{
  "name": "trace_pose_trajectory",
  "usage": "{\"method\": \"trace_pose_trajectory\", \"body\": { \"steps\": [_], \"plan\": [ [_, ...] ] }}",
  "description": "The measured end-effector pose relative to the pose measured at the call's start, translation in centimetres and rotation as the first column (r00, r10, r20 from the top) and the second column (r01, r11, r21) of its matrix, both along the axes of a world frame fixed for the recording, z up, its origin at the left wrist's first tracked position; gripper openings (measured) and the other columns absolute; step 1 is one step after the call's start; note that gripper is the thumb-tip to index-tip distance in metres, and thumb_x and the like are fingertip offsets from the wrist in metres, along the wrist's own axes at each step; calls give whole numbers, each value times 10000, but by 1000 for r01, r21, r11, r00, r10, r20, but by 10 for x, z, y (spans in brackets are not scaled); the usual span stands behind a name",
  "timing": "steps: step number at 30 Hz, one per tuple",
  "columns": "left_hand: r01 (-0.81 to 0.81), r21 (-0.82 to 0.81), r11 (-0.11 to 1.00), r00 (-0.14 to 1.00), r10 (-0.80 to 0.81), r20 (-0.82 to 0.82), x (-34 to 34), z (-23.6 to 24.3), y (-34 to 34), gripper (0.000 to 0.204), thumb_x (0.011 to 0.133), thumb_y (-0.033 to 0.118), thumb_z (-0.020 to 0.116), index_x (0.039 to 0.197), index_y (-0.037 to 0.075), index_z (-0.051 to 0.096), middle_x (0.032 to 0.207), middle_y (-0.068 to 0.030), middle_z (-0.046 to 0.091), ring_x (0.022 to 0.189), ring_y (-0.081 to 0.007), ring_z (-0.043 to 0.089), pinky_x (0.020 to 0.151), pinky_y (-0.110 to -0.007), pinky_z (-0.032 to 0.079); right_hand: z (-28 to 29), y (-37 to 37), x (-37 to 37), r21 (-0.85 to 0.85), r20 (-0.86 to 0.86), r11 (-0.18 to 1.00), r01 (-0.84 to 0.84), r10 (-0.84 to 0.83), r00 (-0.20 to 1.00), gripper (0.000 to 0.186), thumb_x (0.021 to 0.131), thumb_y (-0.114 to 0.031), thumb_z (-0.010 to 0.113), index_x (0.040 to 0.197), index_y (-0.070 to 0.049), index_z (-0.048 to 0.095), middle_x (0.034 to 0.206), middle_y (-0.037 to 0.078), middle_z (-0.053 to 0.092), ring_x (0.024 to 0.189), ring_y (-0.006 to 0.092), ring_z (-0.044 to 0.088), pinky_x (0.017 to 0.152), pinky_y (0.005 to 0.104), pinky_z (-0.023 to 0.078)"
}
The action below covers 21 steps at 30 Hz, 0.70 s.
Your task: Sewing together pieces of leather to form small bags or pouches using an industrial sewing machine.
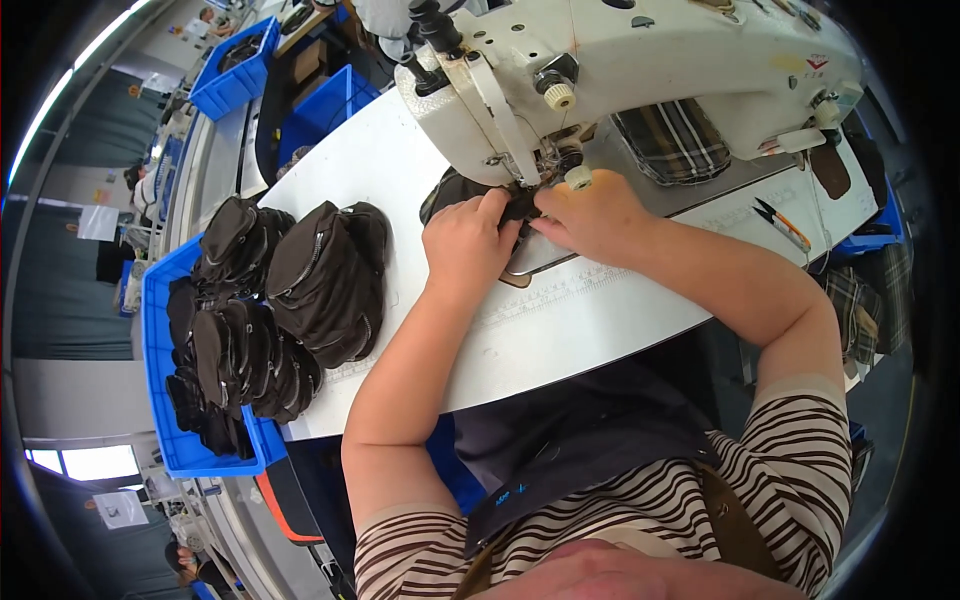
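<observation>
head view showed the left hand [468,243] and right hand [590,215] pinching a dark pouch [462,190] under the sewing machine [640,60]; finished pouches [325,280] were piled at nine o'clock, so stitching seemed midway.

Dark fabric piece [470,190] under needle

1. The sewing machine head [640,60] overhangs both hands, closing off the room above.
2. A pile of dark pouches [325,280] blocks the table's left side.
3. Bare white table [590,320] lies open between the forearms.
4. Scissors [782,224] lie far right.
</observation>
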<state>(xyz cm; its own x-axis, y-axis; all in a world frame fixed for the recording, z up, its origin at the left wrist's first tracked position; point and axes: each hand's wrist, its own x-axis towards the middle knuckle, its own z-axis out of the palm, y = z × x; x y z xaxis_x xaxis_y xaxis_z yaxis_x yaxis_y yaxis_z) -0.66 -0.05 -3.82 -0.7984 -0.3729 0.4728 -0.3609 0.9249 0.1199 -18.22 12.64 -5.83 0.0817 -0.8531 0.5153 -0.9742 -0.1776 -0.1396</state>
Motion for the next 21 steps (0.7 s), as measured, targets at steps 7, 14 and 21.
{"method": "trace_pose_trajectory", "body": {
  "steps": [7, 14, 21],
  "plan": [
    [90, -54, 994, 991, -95, -90, -4, 7, 7, 236, 780, 142, 811, 973, 115, 679, 920, -68, 704, 873, -316, 687, 746, -429, 554, -5, -8, 1, -64, -114, 995, 71, -78, 990, 171, 878, -223, 747, 886, -111, 619, 649, 44, 643, 609, 261, 679, 561, 392, 513],
    [-31, 277, 960, 998, 46, -46, -4, 7, 14, 308, 814, 106, 757, 1090, 96, 620, 953, -87, 728, 894, -343, 704, 761, -448, 554, -2, -9, 3, -145, -236, 989, -2, -33, 971, 161, 818, -165, 756, 863, -122, 607, 748, 15, 631, 645, 238, 658, 554, 378, 513],
    [-48, 323, 945, 997, 63, -36, -4, 11, 16, 284, 839, 125, 721, 1111, 98, 643, 955, -96, 753, 874, -355, 724, 742, -448, 566, 4, -14, 1, -231, -147, 973, 17, -52, 988, 151, 808, -148, 738, 844, -117, 595, 796, 32, 646, 691, 234, 676, 581, 381, 540]
  ]
}}
